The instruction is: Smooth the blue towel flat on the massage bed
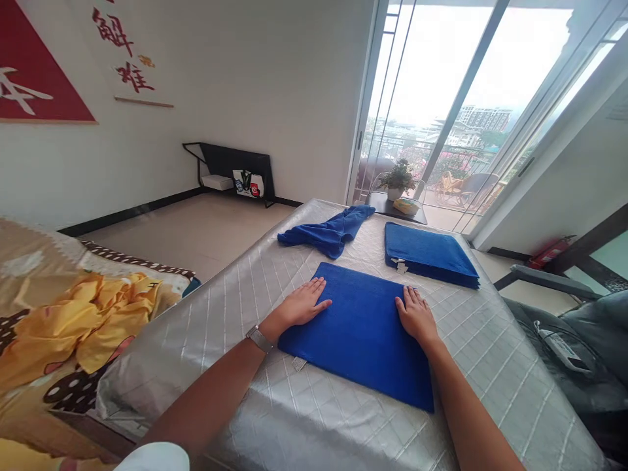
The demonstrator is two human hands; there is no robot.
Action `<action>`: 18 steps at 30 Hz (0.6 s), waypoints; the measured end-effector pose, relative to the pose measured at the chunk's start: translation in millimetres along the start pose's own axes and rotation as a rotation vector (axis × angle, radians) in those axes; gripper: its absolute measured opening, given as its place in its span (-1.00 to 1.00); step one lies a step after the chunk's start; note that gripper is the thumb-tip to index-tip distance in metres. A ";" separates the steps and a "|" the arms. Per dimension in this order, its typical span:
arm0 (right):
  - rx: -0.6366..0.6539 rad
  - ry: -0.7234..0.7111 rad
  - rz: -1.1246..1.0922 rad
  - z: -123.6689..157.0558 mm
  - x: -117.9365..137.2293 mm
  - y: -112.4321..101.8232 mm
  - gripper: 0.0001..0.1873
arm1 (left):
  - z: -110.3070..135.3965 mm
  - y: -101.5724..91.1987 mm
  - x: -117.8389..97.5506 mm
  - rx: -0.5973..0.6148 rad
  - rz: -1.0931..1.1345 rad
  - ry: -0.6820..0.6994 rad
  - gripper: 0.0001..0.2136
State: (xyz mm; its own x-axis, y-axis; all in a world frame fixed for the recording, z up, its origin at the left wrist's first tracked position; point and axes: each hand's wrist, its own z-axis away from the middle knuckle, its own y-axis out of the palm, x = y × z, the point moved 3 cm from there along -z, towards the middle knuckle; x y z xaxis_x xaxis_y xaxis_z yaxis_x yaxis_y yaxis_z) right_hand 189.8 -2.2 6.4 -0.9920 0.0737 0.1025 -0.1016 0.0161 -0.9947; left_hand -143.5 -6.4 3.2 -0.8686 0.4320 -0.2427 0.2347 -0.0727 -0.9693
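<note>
A blue towel [360, 327], folded into a flat rectangle, lies on the silver quilted mattress [210, 327] in front of me. My left hand [305, 302] rests flat on its left edge, fingers stretched out. On the opposite edge, my right hand [416, 315] lies flat with its fingers extended. A white label [299, 363] sticks out from the towel's near left side. Farther back on the right sits a stack of folded blue towels [429, 254], also with a white tag. Beyond my left hand, a crumpled blue towel [328, 230] lies loose.
Yellow patterned bedding [93, 327] covers a bed at the left. A small table [387, 208] with a potted plant [396, 180] stands past the mattress's far end, by the glass sliding door. To the right is a black leather chair [598, 333] with a white power strip [562, 348] on it.
</note>
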 end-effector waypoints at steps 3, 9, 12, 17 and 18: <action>-0.004 0.006 -0.022 1.9 2.7 -2.7 -0.29 | -0.5 -0.4 0.6 -0.051 -0.034 -0.015 -0.24; -0.021 0.007 -0.049 3.4 4.4 -3.3 -0.32 | -4.8 5.0 -37.3 -0.170 -0.077 0.083 -0.29; -0.027 0.008 -0.056 4.3 4.9 -4.1 -0.32 | -9.2 14.1 -89.5 -0.148 -0.083 0.311 -0.32; -0.018 -0.039 0.009 6.9 1.6 -3.3 -0.35 | -47.4 21.4 -176.3 -0.170 -0.041 0.519 -0.32; -0.006 -0.058 0.028 7.4 0.7 -2.4 -0.36 | -60.7 22.8 -186.8 -0.178 -0.026 0.498 -0.31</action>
State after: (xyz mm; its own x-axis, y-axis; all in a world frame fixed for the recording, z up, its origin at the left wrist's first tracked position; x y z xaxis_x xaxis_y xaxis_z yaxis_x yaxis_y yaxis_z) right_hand 188.8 -9.6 8.8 -0.9971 0.0161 0.0740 -0.0737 0.0209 -0.9971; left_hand 50.6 -34.2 28.8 -0.5726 0.8095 -0.1296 0.3239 0.0782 -0.9428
